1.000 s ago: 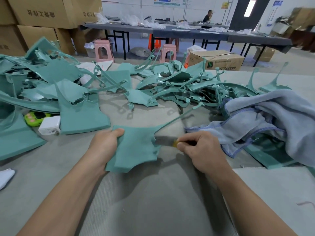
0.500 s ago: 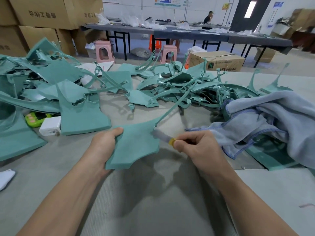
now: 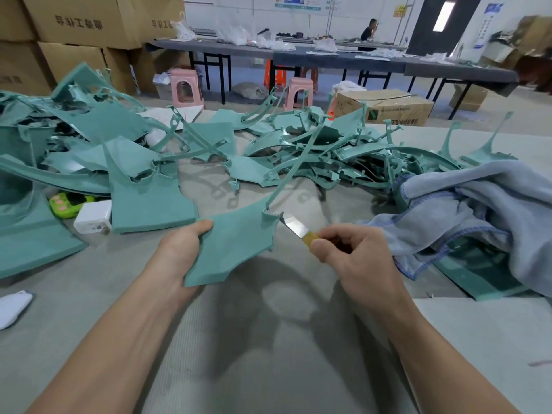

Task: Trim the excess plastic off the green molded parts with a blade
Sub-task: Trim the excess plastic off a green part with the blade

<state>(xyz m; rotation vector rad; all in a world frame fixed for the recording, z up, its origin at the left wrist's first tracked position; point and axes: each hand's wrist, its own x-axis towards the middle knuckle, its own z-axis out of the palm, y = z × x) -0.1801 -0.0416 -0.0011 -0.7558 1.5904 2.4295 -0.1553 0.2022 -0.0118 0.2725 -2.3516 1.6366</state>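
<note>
My left hand (image 3: 176, 252) grips the left edge of a green molded part (image 3: 236, 243), a flat panel with a long thin strip rising from its upper right corner, tilted up off the table. My right hand (image 3: 352, 252) pinches a knife with a yellow handle. Its steel blade (image 3: 291, 224) points up and left, and the tip touches the panel's right corner where the strip begins.
A heap of green molded parts (image 3: 298, 150) covers the back of the grey table (image 3: 268, 354), with more green parts (image 3: 89, 150) at the left. A blue-grey towel (image 3: 478, 210) lies at the right. A white box (image 3: 92, 216) and a green gadget (image 3: 67, 203) sit at the left.
The green part has been tilted up higher off the table, its thin strip swinging upward. The blade has moved from low on the panel's right edge up to the corner by the strip.
</note>
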